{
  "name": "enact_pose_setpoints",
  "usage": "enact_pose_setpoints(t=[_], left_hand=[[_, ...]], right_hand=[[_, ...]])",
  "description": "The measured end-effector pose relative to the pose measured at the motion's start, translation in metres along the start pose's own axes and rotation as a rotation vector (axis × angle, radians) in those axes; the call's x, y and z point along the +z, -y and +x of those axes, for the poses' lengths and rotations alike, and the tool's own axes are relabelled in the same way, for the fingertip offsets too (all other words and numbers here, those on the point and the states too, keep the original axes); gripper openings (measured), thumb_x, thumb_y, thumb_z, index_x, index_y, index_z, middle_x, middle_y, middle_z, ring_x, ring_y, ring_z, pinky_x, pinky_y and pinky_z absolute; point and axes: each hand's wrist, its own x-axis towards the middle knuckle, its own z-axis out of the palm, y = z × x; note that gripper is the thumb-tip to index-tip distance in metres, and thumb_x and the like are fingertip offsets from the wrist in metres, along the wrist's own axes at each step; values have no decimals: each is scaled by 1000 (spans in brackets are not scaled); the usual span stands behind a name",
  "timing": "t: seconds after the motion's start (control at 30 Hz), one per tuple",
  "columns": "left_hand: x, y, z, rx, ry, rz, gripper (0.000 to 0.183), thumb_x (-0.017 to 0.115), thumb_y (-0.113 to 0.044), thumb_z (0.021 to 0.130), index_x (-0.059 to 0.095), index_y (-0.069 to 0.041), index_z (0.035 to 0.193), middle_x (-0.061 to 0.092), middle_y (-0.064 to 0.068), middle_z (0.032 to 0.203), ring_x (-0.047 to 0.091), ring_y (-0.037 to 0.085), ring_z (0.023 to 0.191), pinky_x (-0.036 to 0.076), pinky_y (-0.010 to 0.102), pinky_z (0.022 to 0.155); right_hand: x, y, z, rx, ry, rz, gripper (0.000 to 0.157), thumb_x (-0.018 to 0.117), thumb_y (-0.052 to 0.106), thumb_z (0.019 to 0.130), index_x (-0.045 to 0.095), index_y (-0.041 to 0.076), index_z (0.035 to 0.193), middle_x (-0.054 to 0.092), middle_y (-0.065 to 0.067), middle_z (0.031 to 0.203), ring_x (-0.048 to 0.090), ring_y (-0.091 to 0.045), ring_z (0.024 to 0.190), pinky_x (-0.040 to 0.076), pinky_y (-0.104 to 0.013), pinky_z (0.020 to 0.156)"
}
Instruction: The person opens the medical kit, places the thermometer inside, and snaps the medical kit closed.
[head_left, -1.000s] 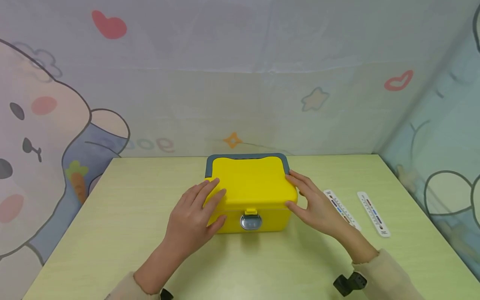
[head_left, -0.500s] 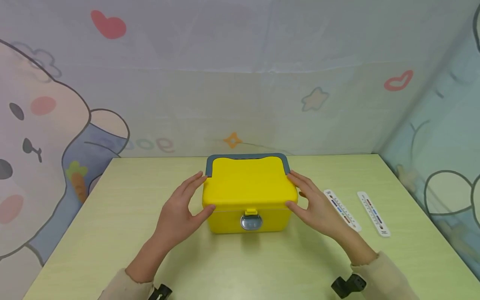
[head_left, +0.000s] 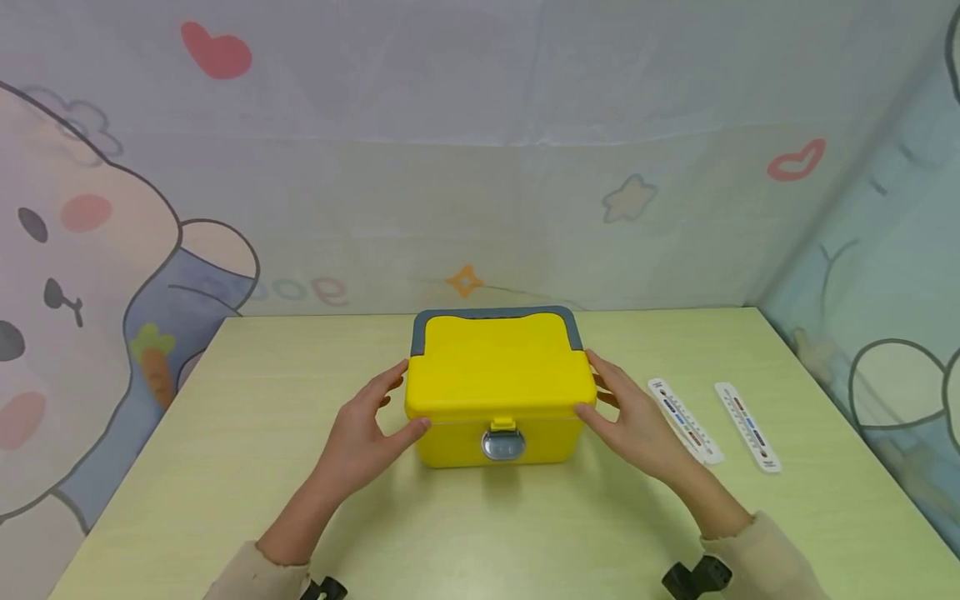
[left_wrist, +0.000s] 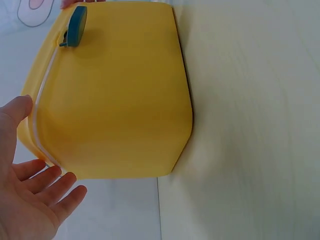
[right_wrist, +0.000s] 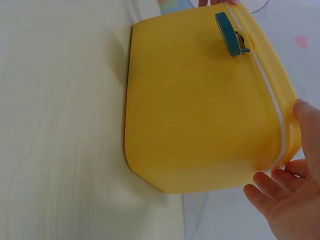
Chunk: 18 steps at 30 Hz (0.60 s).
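- A cloth backdrop [head_left: 420, 192], printed with hearts, a star and a cartoon animal, is hung behind the tabletop's far edge.
- The pale wooden tabletop [head_left: 187, 467] is seen as far as its left, far and right edges.
- A yellow box [head_left: 501, 371] is set upright on the tabletop, about midway between the left and right edges, with its lid down.
- The left hand [head_left: 358, 433] is placed at the box's left side; the lid's front is touched by the thumb, and the other fingers are spread loosely beside the lid.
- The right hand [head_left: 636, 425] is placed likewise at the right side, thumb against the lid's front, fingers relaxed; whether every fingertip is touching cannot be told.
- A grey-blue handle [head_left: 495, 313] is folded around the lid's back.
- Two white thermometers are laid slantwise near the tabletop's right edge, the left one [head_left: 684, 421] nearer the box, the right one [head_left: 747, 427] nearer that edge.
- A latch [left_wrist: 76, 26] is tilted outward from the box's front.
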Motion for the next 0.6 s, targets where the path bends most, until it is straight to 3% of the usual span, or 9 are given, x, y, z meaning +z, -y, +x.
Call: enact_pose_setpoints(t=[0.6], left_hand=[[6, -1, -1, 6, -48, -44, 70, 73, -23, 80, 39, -15, 140, 46, 2, 138, 47, 23, 122, 45, 43, 96]], right_hand=[[1, 0, -1, -38, -45, -10, 69, 63, 27, 88, 28, 14, 145, 39, -3, 143, 44, -23, 125, 46, -39, 94]])
